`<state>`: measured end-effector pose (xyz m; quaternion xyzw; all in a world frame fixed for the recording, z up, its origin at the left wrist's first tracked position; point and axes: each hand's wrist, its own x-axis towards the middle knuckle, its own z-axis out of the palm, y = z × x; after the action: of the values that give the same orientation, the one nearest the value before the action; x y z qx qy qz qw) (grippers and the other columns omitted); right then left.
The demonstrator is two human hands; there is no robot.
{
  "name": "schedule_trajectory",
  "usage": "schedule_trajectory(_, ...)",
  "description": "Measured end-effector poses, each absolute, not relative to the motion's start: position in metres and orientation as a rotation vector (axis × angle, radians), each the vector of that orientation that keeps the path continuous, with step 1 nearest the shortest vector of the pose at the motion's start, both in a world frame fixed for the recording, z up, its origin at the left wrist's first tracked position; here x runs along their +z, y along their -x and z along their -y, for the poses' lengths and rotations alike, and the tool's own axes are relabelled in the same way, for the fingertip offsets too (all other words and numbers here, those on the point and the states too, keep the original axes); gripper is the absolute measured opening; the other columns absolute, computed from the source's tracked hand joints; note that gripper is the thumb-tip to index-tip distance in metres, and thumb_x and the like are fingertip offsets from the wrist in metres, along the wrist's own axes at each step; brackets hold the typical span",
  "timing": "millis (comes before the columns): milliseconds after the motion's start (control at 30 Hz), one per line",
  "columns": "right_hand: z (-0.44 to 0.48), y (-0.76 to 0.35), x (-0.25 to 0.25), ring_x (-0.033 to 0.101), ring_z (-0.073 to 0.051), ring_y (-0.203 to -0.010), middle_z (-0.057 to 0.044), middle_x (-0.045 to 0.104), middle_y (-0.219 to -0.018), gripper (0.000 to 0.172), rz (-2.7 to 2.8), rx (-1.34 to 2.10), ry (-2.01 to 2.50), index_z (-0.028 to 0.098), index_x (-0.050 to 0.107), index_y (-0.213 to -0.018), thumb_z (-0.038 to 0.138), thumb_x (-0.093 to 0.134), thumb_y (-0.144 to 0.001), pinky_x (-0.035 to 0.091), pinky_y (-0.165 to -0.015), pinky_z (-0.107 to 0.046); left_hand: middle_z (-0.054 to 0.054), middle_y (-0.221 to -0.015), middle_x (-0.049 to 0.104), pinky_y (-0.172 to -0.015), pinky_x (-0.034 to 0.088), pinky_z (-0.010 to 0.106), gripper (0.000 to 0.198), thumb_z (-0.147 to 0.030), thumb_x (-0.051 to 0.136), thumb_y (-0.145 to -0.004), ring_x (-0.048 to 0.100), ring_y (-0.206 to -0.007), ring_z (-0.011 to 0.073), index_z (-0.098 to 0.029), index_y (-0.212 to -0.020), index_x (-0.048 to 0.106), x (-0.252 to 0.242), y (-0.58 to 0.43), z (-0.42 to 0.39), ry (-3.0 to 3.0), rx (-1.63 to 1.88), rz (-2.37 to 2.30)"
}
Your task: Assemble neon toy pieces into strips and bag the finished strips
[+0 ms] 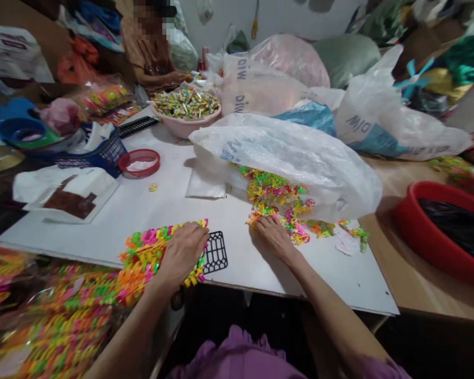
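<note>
My left hand [185,247] lies over a black plastic grid rack [216,253], its fingers stretched across the rows of small bright plastic pieces [142,256] set in it. The thumb is hidden. The bare right end of the grid sticks out past my fingertips. Over on the right, my right hand [272,230] reaches palm down to a loose heap of similar curly plastic pieces [274,192], fingers extended and touching its near edge. That heap spills from the mouth of a large clear plastic bag [300,158].
A pink basin [189,123] of small wrapped items stands at the back, near another person [154,63]. A red dish [139,162] and blue basket [102,152] sit left. Bagged filled racks [59,326] lie at lower left. A red tub [438,231] is at right.
</note>
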<state>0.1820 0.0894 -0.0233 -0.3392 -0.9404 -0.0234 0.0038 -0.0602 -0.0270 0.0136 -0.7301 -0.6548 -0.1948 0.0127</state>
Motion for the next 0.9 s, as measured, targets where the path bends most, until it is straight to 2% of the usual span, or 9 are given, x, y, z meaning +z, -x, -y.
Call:
schedule_trajectory(233, -0.092, -0.161, -0.02, 0.05, -0.018, -0.088, -0.005, 0.06, -0.09, 0.023, 2.832, -0.029, 1.038, 0.019, 0.06, -0.096, 0.007, 0.042, -0.085, 0.025, -0.097, -0.036, 0.005, -0.086, 0.062, -0.082, 0.042, 0.035, 0.025, -0.028, 0.038, -0.091, 0.056, -0.085, 0.02, -0.018, -0.089, 0.061, 0.01, 0.061, 0.024, 2.274, -0.622, 2.02)
schedule_trajectory(367, -0.09, -0.161, -0.021, 0.047, -0.02, -0.102, -0.009, 0.055, -0.112, 0.026, 2.756, 0.037, 1.17, 0.017, 0.057, -0.106, 0.011, 0.042, -0.087, 0.029, -0.094, -0.035, 0.005, -0.084, 0.062, -0.08, 0.042, 0.034, 0.025, -0.029, 0.038, -0.091, 0.057, -0.084, 0.0193, -0.018, -0.089, 0.06, 0.009, 0.061, 0.027, 2.267, -0.633, 2.014)
schedule_trajectory(433, -0.1, -0.164, -0.018, 0.047, -0.021, -0.103, -0.01, 0.054, -0.114, 0.026, 2.687, 0.029, 1.289, 0.018, 0.056, -0.11, 0.015, 0.042, -0.088, 0.031, -0.092, -0.035, 0.005, -0.086, 0.062, -0.08, 0.042, 0.035, 0.026, -0.03, 0.037, -0.091, 0.057, -0.085, 0.0196, -0.018, -0.09, 0.06, 0.013, 0.061, 0.027, 2.275, -0.662, 1.979)
schedule_trajectory(567, -0.14, -0.156, -0.003, 0.049, -0.023, -0.098, -0.011, 0.055, -0.107, 0.024, 2.752, -0.157, 1.357, 0.018, 0.059, -0.104, 0.015, 0.041, -0.088, 0.037, -0.083, -0.033, 0.008, -0.102, 0.062, -0.083, 0.041, 0.037, 0.028, -0.037, 0.042, -0.09, 0.055, -0.098, 0.022, -0.019, -0.103, 0.058, 0.031, 0.067, 0.013, 2.215, -0.709, 1.908)
schedule_trajectory(667, -0.168, -0.142, 0.005, 0.05, -0.023, -0.099, -0.012, 0.055, -0.107, 0.02, 2.941, -0.225, 1.217, 0.017, 0.062, -0.098, 0.014, 0.045, -0.086, 0.038, -0.082, -0.031, 0.008, -0.113, 0.059, -0.088, 0.039, 0.039, 0.036, -0.046, 0.044, -0.087, 0.052, -0.108, 0.0243, -0.02, -0.106, 0.058, 0.04, 0.073, -0.007, 2.377, -0.518, 1.867)
schedule_trajectory(800, -0.181, -0.136, 0.001, 0.047, -0.025, -0.105, -0.014, 0.053, -0.111, 0.02, 3.005, -0.315, 1.11, 0.016, 0.064, -0.095, 0.014, 0.046, -0.086, 0.036, -0.086, -0.033, 0.008, -0.092, 0.063, -0.08, 0.042, 0.034, 0.046, -0.051, 0.032, -0.09, 0.059, -0.088, 0.0202, -0.016, -0.089, 0.062, 0.033, 0.078, -0.02, 2.681, -0.143, 1.95)
schedule_trajectory(900, -0.177, -0.138, 0.002, 0.05, -0.023, -0.099, -0.013, 0.055, -0.104, 0.019, 3.091, -0.303, 1.042, 0.016, 0.064, -0.091, 0.014, 0.045, -0.086, 0.037, -0.082, -0.031, 0.009, -0.087, 0.061, -0.077, 0.042, 0.034, 0.053, -0.054, 0.028, -0.089, 0.059, -0.081, 0.0203, -0.013, -0.087, 0.061, 0.026, 0.076, -0.018, 2.642, -0.091, 2.043)
